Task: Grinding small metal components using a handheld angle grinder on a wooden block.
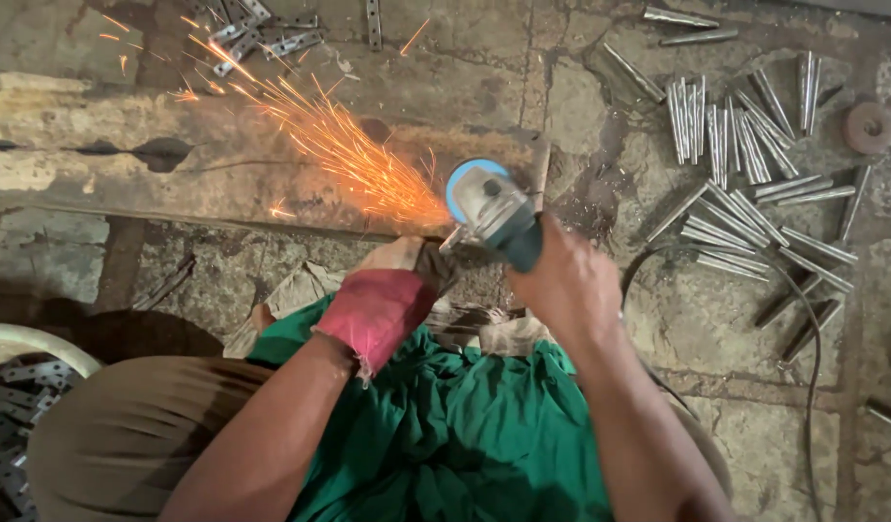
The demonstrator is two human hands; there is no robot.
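My right hand [561, 280] grips a teal angle grinder [494, 213] with a blue disc guard. Its disc meets a small dark metal piece [436, 259] that my left hand [383, 300], wrapped in a red cloth, holds at the edge of a worn wooden plank [223, 164]. A stream of orange sparks [339, 145] flies up and to the left from the contact point. A green cloth [445, 416] covers my lap below both hands.
Several tapered metal tubes [745, 164] lie scattered on the stone floor at right, with a round grinding disc [868, 126] beyond. Flat perforated metal strips [262, 29] lie at the top, more in a pale basin [20, 406] at left. The grinder's cable [808, 319] curves at right.
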